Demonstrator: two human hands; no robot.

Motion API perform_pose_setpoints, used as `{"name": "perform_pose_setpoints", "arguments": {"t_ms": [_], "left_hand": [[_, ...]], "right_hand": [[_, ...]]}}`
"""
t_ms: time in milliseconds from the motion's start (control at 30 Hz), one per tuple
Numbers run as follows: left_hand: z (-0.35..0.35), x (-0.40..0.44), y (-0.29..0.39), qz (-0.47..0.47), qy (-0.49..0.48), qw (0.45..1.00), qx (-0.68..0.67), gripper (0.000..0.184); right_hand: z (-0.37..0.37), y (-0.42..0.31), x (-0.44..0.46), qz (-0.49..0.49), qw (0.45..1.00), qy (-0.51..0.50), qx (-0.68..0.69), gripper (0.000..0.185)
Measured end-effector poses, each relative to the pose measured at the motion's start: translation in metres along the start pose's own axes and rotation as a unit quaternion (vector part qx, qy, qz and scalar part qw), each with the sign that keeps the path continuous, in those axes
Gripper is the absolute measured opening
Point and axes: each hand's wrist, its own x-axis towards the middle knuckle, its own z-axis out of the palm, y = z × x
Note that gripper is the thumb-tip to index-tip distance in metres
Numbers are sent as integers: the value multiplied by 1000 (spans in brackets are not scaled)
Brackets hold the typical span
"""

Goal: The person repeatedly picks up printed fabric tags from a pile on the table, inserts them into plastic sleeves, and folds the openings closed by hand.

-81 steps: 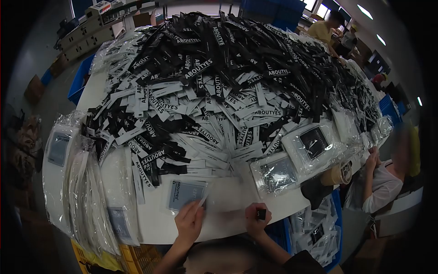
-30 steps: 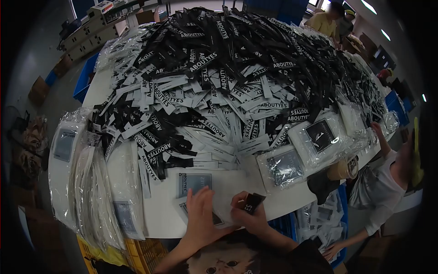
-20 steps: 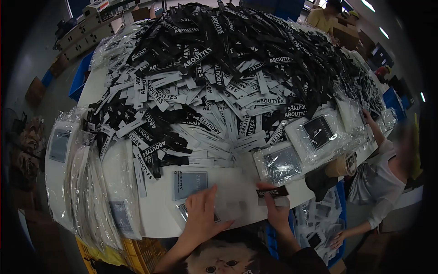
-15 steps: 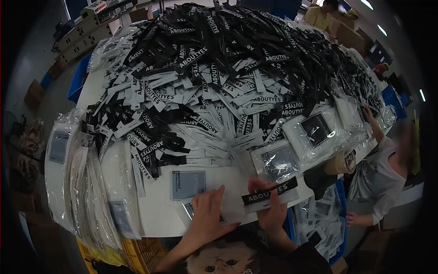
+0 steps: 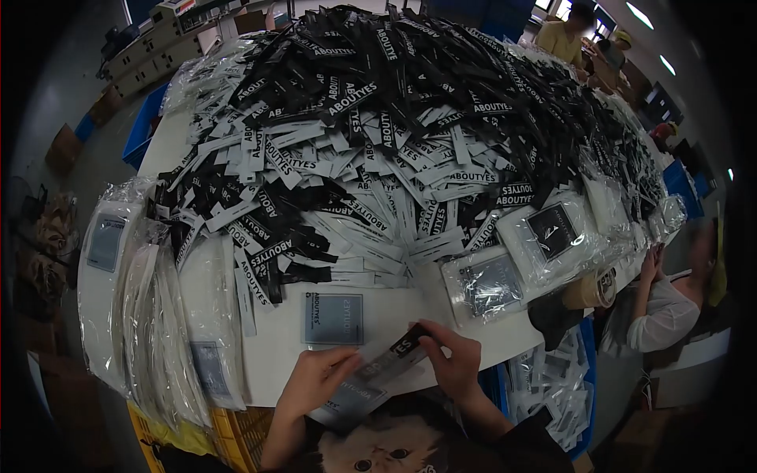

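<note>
My right hand [image 5: 457, 361] pinches the upper right end of a slim black-and-white ABOUTYES packet [image 5: 404, 347], held tilted above the table's front edge. My left hand [image 5: 319, 380] is closed in a pinch at a pale, see-through plastic bag [image 5: 377, 347]. This film overlaps the packet's lower left end; whether the packet is inside it or behind it, I cannot tell. Beneath the hands lies a grey-blue printed packet [image 5: 355, 400], partly covered by my left fingers. Another grey-blue square packet [image 5: 333, 318] rests flat on the white table, just beyond my left hand.
A big heap of black and white ABOUTYES packets [image 5: 378, 158] covers the table. Clear-wrapped bundles [image 5: 213, 315] stand at left, more [image 5: 485, 284] at right beside a cup [image 5: 591, 290]. A blue bin [image 5: 587, 378] holds small packets. A co-worker's arm [image 5: 643, 296] is at right.
My right hand has swung the black-and-white packet leftward and tilted it. My left hand has drawn back left, its fingers now pinched at the clear bag. The co-worker's hands have moved together.
</note>
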Motion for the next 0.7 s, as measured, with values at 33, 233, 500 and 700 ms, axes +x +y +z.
{"name": "perform_pose_setpoints", "arguments": {"t_ms": [33, 233, 500, 700], "left_hand": [[1, -1, -1, 0, 1, 1000, -3, 14], [-2, -6, 0, 18, -93, 995, 20, 14], [-3, -4, 14, -61, -161, 982, 77, 18], [14, -4, 5, -64, 18, 990, -123, 17]], "right_hand": [[-5, -5, 4, -11, 994, -74, -75, 14], [-26, 15, 16, 165, 832, -513, 136, 20], [2, 38, 9, 215, 865, -444, 91, 17], [11, 8, 2, 133, 921, -231, 283, 14]]}}
